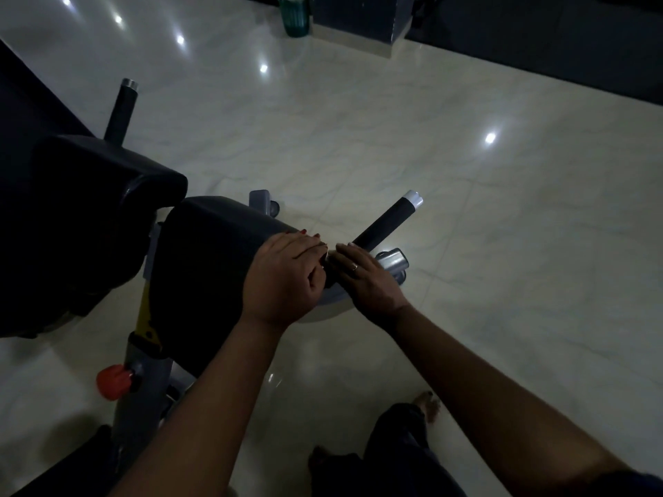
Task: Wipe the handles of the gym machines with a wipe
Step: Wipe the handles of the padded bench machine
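Head view: left hand (283,278) is gripping the handle (385,224) low down, probably wiping. Right hand (366,278) is resting flat alongside, likely steadying.

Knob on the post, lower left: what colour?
The knob is orange-red, clearest in the head view.

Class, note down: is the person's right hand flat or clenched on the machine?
Flat: the right hand lies with fingers straight across the base of the handle's black grip.
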`<state>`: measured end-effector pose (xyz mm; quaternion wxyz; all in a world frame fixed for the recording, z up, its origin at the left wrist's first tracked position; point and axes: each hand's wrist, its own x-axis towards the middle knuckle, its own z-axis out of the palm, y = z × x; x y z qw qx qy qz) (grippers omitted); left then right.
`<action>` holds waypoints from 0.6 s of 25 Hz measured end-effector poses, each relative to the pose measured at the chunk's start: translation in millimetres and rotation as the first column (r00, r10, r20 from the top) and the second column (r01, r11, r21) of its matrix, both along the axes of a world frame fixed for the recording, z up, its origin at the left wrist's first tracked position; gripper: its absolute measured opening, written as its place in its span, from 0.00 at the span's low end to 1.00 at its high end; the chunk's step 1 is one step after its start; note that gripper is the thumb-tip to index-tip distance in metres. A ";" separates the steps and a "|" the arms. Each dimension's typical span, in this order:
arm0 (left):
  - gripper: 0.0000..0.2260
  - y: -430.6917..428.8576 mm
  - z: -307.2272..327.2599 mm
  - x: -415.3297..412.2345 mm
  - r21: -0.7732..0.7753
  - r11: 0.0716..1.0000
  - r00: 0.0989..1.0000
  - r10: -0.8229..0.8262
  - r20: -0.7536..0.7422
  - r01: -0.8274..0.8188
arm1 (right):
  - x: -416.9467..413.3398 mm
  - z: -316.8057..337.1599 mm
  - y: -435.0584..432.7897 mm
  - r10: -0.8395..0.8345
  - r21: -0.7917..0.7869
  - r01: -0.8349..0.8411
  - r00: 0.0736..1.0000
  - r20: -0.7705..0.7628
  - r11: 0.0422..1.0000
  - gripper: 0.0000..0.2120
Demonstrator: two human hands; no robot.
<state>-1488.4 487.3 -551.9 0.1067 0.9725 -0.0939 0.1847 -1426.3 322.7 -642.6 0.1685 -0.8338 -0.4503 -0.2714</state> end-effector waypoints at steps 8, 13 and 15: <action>0.12 -1.8 -1.2 1.7 -0.022 1.000 1.000 0.018 0.010 -0.018 | 68.5 17.7 -41.9 -0.500 0.342 0.501 0.860 -0.100 0.795 0.14; 0.12 -3.0 -1.8 0.1 -0.023 0.999 0.999 0.029 0.023 -0.028 | -9.4 -8.3 5.1 -0.406 0.477 0.615 0.781 -0.474 0.628 0.18; 0.13 -2.6 -3.3 1.0 -0.020 0.999 0.999 0.026 0.034 -0.025 | 3.3 1.9 6.3 -0.412 0.545 0.702 0.711 -0.570 0.458 0.16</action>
